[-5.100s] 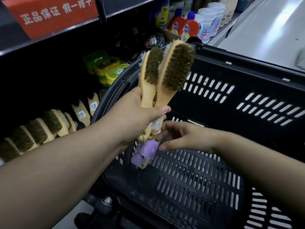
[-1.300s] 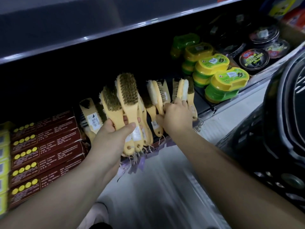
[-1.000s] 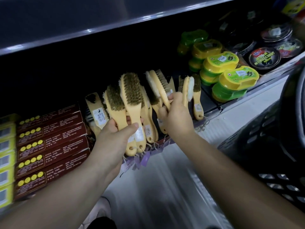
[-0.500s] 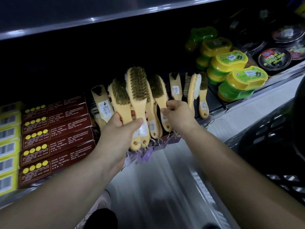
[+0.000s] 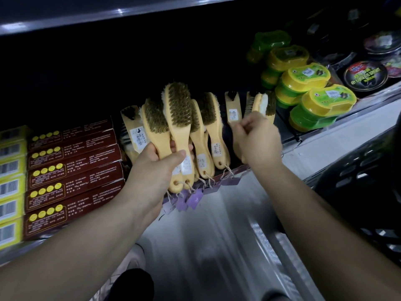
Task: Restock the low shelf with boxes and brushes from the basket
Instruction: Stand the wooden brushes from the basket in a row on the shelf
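Left grip (image 5: 152, 177) wrapped round two tan-bristled brushes (image 5: 178, 114), heads up at 12 o'clock — right grip (image 5: 258, 140) curled, contents unclear.

I count two brushes (image 5: 178, 118) in my left hand (image 5: 152, 177), at least six more shelved, five red boxes (image 5: 73, 168), at least six tubs (image 5: 308, 77), three tins (image 5: 365, 76).

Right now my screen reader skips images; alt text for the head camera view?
The left hand grips two brushes by their handles at a low shelf; the right hand pinches a labelled brush standing there. Red boxes lie left, yellow-green tubs right.
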A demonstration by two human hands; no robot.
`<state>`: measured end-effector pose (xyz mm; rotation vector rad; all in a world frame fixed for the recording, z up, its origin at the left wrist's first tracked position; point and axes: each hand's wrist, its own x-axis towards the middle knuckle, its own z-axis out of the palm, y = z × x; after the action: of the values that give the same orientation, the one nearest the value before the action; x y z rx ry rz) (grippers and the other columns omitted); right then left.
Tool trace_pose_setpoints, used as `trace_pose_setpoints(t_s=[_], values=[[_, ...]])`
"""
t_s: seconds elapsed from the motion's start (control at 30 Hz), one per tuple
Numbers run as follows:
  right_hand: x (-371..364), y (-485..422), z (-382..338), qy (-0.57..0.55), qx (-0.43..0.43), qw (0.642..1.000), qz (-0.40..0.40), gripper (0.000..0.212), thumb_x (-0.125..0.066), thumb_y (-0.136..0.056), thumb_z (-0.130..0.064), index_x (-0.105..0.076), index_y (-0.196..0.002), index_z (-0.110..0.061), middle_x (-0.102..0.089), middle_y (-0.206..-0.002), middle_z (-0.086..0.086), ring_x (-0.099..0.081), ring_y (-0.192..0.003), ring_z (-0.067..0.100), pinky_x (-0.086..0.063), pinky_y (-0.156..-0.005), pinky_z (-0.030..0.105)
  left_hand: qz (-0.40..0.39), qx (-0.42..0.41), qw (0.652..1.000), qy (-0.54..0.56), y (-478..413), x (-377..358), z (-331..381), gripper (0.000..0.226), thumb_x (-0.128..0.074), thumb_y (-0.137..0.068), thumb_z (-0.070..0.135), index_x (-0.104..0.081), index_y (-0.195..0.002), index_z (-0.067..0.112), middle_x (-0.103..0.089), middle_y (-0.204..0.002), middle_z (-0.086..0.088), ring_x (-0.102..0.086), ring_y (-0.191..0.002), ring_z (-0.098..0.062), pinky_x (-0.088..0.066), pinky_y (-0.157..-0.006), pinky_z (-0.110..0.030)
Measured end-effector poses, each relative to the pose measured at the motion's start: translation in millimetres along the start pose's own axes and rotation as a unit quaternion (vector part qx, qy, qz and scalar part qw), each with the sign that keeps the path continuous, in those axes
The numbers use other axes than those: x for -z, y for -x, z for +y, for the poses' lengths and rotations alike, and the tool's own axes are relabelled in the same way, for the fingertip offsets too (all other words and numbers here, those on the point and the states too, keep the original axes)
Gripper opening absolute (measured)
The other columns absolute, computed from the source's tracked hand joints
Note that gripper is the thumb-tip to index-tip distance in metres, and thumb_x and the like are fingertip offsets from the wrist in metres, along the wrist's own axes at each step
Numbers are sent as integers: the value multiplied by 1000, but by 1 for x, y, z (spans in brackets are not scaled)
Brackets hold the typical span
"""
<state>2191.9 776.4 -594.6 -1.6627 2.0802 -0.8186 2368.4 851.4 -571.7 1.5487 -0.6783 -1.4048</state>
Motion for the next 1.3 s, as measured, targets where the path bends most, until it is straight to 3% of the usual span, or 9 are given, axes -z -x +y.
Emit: trace_pose_setpoints(t_s=[0.13,0.3,0.47,0.67,0.87,0.97,1.1,1.2,1.3], values=[[7,-11,24,42,-97,994,-28,40,-55,-88,-47,-56,-100,-8,-63,-94,8,-59,-92,29,-41,-71,31,-2,6,1000,-3,0,-1,-1,24,-64,-86,12,-64,-109,18,-73,-104,1,-65,-104,-20,-48,-95,-52],[3,-23,29,-14,-157,983,-89,46,-52,-89,-47,-59,-74,-4,-53,-63,4,-53,-64,24,-31,-51,27,-11,3,1000,-5,2,-2,-1,25,-63,-86,11,-64,-109,17,-73,-102,2,-65,-105,-21,-48,-95,-53],[2,-26,30,-66,-190,972,-119,33,-72,-76,-37,-63,-72,-6,-55,-59,4,-51,-54,17,-37,-53,25,-5,2,1000,-3,2,-2,-1,24,-63,-86,11,-64,-108,19,-74,-98,6,-66,-103,-17,-48,-95,-50],[-3,-21,23,-99,-139,983,-71,32,-61,-78,-33,-44,-58,-15,-48,-55,-2,-48,-56,18,-36,-52,26,-12,7,1000,-3,3,-4,0,23,-63,-86,10,-63,-107,20,-74,-101,2,-65,-105,-21,-48,-95,-53],[-13,-31,3,-94,-40,992,-76,28,-62,-83,-33,-42,-93,-16,-54,-68,-2,-57,-63,22,-43,-55,29,-25,11,1000,-1,2,-8,6,23,-62,-88,11,-62,-109,20,-74,-100,5,-65,-105,-20,-52,-87,-55],[-19,-26,6,-6,-9,992,-127,33,-65,-85,-35,-40,-95,-16,-57,-80,3,-60,-76,27,-52,-68,40,-38,17,999,12,1,-11,11,22,-61,-88,10,-61,-109,18,-75,-96,7,-67,-97,-20,-56,-73,-47],[-20,-16,18,6,19,992,-123,32,-66,-85,-36,-44,-96,-16,-60,-84,1,-61,-83,25,-52,-75,44,-44,30,999,13,-3,-18,15,23,-64,-86,11,-61,-109,19,-72,-105,-1,-66,-103,-22,-52,-79,-40],[-13,-15,21,-11,20,994,-104,23,-62,-88,-35,-46,-94,-19,-58,-81,-4,-60,-83,20,-50,-74,36,-64,24,997,20,-8,-27,20,26,-63,-86,9,-59,-112,13,-70,-108,-12,-67,-96,-29,-50,-55,-28],[-4,-15,21,-39,9,997,-66,12,-56,-91,-29,-53,-90,-18,-55,-76,-9,-58,-81,18,-47,-73,34,-74,23,996,33,-13,-35,29,29,-63,-86,7,-58,-114,10,-69,-110,-14,-66,-98,-34,-55,-72,-48]])
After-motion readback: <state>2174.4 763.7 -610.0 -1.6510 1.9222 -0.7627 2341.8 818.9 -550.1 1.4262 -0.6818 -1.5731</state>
